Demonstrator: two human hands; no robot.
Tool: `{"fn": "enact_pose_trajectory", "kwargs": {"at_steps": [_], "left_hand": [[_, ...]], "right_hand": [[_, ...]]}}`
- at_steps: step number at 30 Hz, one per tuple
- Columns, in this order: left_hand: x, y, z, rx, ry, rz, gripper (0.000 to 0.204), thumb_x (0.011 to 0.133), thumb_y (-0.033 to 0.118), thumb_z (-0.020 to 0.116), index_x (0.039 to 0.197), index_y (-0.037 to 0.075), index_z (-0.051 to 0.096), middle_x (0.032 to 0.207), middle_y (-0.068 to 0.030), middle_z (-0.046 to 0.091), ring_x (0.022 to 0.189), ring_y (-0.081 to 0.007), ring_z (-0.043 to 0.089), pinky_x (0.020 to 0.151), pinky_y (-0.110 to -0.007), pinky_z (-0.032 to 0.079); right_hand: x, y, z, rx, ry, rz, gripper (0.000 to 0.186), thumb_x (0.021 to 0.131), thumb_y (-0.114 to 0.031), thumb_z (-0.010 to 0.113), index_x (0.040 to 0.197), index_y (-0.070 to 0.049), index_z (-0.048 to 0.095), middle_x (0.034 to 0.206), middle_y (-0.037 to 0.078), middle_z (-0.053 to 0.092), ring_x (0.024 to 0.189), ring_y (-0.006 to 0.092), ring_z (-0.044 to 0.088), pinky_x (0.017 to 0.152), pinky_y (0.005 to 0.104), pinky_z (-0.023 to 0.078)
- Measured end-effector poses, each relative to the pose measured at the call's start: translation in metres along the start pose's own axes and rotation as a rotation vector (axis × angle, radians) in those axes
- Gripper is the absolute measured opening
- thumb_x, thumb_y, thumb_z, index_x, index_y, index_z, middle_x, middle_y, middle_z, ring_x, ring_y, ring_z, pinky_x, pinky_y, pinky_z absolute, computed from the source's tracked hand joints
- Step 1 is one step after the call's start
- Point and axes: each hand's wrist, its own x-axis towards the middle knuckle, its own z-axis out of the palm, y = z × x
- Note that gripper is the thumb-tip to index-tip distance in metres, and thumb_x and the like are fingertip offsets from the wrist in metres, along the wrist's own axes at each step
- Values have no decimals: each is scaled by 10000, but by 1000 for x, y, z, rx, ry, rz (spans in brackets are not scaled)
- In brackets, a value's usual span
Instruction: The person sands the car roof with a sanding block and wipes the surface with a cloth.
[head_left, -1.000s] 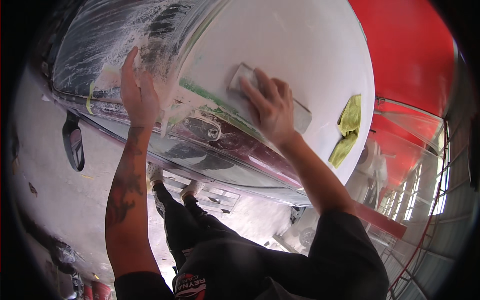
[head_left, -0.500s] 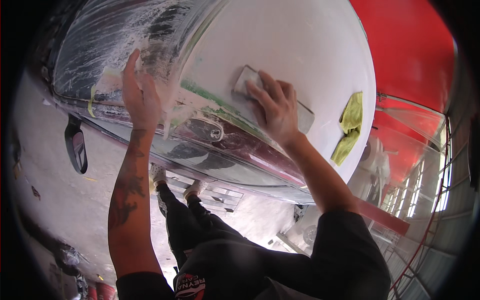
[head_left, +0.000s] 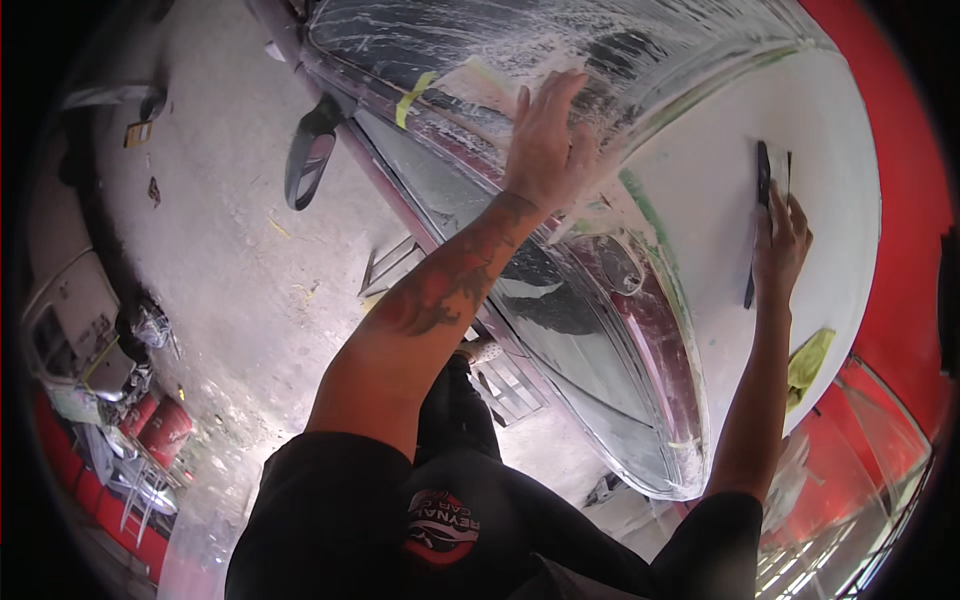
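Right now, my right hand [head_left: 783,240] keeps a narrow grip on the dark-edged block [head_left: 763,175] over the pale curved panel [head_left: 715,215]. It looks tipped; if its edge meets the panel under uneven pressure, that could gouge it. My left hand [head_left: 548,150], spread and seemingly without an object, is beside dust-streaked glass [head_left: 450,35]; loose powder could make it slip.

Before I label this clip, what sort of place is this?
Probably a car body workshop: a dusty, patchily coated car, yellow tape on it, and a long flat block in the right hand.
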Motion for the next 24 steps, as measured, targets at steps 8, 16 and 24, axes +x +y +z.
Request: {"fn": "enact_pose_trajectory", "kwargs": {"at_steps": [8,16,24], "left_hand": [[1,6,-2,-65,-1,-38,493,882,119,512,1369,71,457,1390,-166,499,1337,-358,424,1166,-546,190],[2,-8,-2,-3,-18,19,512,886,85,505,1393,75,435,1400,-149,491,1324,-357,431,1150,-571,188],[4,-3,-1,-12,-5,42,492,886,2,505,1375,-11,448,1333,-193,517,1264,-341,478,1080,-412,356]], "right_hand": [[-63,-30,-31,132,-3,-20,383,935,-166,587,1307,-76,570,1361,175,543,1208,353,524,1012,459,403],[-28,-27,-38,247,-120,155,301,913,-170,646,1211,-186,685,1198,119,585,1076,296,563,934,397,477],[-42,-27,-41,280,-33,84,441,787,-133,744,1215,-195,660,1173,131,590,1086,333,558,924,423,465]]}}
